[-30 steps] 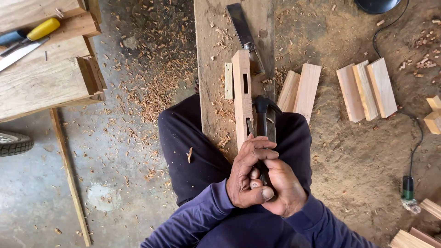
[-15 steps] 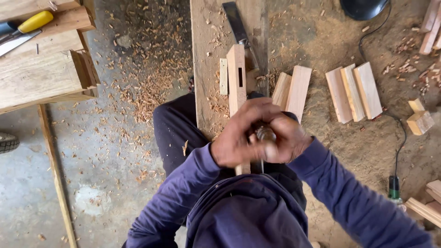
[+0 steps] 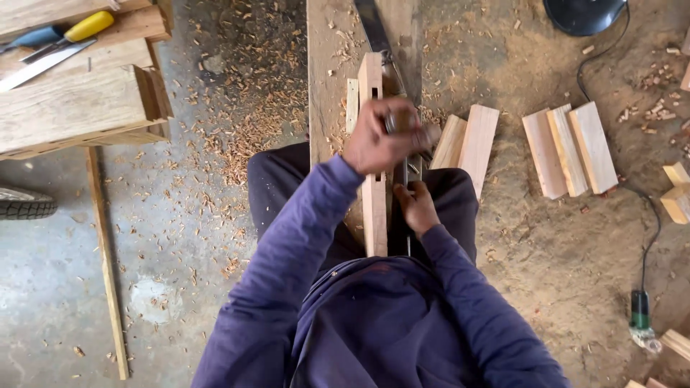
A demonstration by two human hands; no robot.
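- The left hand [image 3: 377, 136] is raised above the long plank [image 3: 327, 79], fingers curled tight around a dark handle [image 3: 394, 121]; motion blur makes it hard to say what tool this is, possibly a mallet or hammer.
- The right hand [image 3: 415, 208] sits lower, just beside the wooden post [image 3: 373, 144], fingers wrapped around a slim metal tool [image 3: 410, 172] that looks like a chisel, its blade pointing away from the person.
- The wooden post lies lengthwise along the plank between the person's knees, its near end over the lap; a narrow slot shows in its top face just below the left hand.
- A thin wooden strip [image 3: 351, 104] lies against the post's left side.
- A handsaw blade [image 3: 371, 25] lies on the plank beyond the post.
- Two short boards [image 3: 471, 140] lean together on the ground just right of the plank, near the person's right knee.
- Three more short boards [image 3: 571, 147] lie side by side farther right, well apart from the hands.
- A black cable [image 3: 650, 237] runs down the right side to a green-bodied power tool [image 3: 640, 312].
- At upper left, stacked timber [image 3: 72, 108] carries a yellow-handled tool [image 3: 86, 27] and a flat blade [image 3: 39, 66].
- Wood shavings [image 3: 251, 122] cover the floor left of the plank.
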